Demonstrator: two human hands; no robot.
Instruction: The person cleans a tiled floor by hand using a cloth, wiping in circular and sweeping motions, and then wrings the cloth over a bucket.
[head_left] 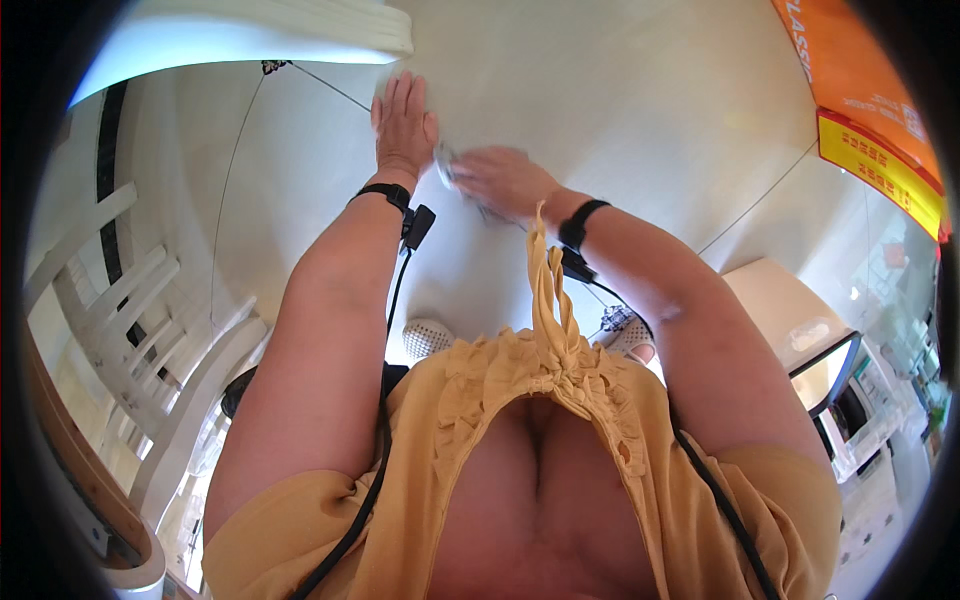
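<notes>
My left hand point(403, 125) is stretched out ahead of me over the pale tiled floor point(620, 90), its fingers straight and nearly together, with nothing in it. Whether it touches the floor I cannot tell. To its right, my right hand point(500, 180) reaches inward, smeared by motion. At its fingertips shows a small pale cloth-like thing point(444, 165), blurred too; the hand covers the rest of it. Each wrist wears a black band with a small black device and cable.
A white smooth-edged piece point(330, 35) juts in at the top left. White slatted chairs point(120, 300) stand on the left. At the upper right are an orange and yellow package point(870, 110) and, lower, a beige box-like piece point(775, 300). My shoes point(427, 337) show below the hands.
</notes>
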